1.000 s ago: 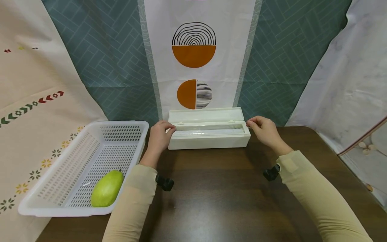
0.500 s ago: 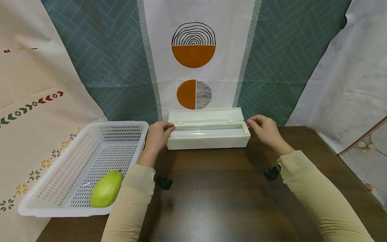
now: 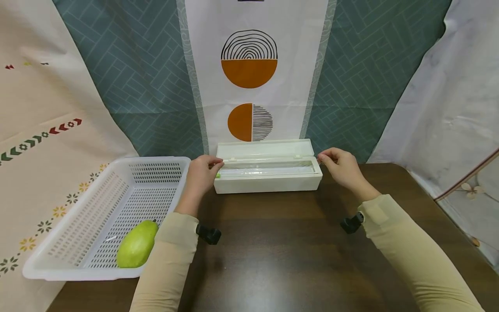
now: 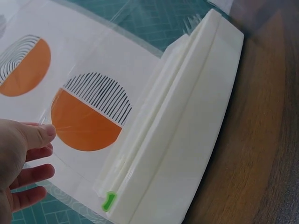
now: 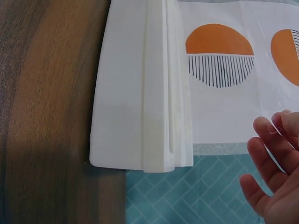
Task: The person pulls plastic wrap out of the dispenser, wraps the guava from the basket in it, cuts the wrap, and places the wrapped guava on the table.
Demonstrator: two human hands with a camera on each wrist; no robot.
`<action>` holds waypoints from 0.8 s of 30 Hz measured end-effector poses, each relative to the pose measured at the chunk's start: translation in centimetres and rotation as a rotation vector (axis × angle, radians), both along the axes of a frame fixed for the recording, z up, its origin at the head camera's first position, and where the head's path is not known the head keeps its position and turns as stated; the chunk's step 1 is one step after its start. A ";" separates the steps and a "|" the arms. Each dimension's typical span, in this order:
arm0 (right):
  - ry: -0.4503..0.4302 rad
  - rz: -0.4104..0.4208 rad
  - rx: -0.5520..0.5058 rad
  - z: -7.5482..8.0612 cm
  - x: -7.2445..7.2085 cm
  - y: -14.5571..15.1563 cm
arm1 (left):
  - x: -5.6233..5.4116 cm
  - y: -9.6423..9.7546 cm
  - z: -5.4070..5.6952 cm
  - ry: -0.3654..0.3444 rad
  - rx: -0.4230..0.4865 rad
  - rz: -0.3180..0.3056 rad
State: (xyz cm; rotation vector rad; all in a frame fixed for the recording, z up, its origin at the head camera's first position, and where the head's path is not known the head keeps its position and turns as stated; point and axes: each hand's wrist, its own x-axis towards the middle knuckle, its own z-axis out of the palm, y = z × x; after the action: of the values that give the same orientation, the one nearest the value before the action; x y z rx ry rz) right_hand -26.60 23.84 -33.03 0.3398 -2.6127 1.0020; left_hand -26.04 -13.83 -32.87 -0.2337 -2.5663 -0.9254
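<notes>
A white cling film dispenser (image 3: 267,185) stands on the table against the backdrop, its lid (image 3: 265,148) raised. Inside lies a roll, with clear cling film (image 3: 257,165) drawn up from it. My left hand (image 3: 199,175) pinches the film's left edge between thumb and index finger, the other fingers loosely bent. At the opposite end, my right hand (image 3: 341,170) pinches the right edge the same way. Both hands are raised beside the box's top corners. A small green slider (image 4: 109,201) sits at the box's left end. The film is hard to see because it is transparent.
To the left is a white perforated basket (image 3: 107,273) holding a green, mango-like fruit (image 3: 137,244) and a small whitish scrap (image 3: 111,238). The dark wooden table (image 3: 273,251) spreads out in front of the dispenser. Patterned cloths (image 3: 156,86) hang behind and at both sides.
My left hand has shifted slightly left, bringing the green slider into sight. The right hand stays almost where it was, and the dispenser has barely moved.
</notes>
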 end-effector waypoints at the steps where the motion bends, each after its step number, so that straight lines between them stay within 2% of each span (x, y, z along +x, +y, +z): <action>1: 0.001 0.003 0.001 0.0 0.0 0.0 | 0.0 0.0 0.0 0.004 0.002 0.000; 6: -0.002 0.009 -0.006 0.2 0.1 0.0 | 0.1 -0.1 0.1 0.011 0.017 -0.013; 17: -0.010 0.007 -0.018 0.1 0.8 0.0 | 0.6 -0.1 -0.1 -0.030 0.038 -0.014; 24: 0.024 0.006 -0.006 0.3 0.9 -0.2 | 0.7 -0.2 0.0 0.009 0.050 -0.014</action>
State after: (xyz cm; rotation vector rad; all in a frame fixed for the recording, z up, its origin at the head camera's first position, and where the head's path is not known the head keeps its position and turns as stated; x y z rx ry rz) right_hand -25.71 23.64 -32.68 0.3562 -2.5877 1.0016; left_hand -25.36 -14.06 -32.83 -0.2417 -2.5326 -0.9898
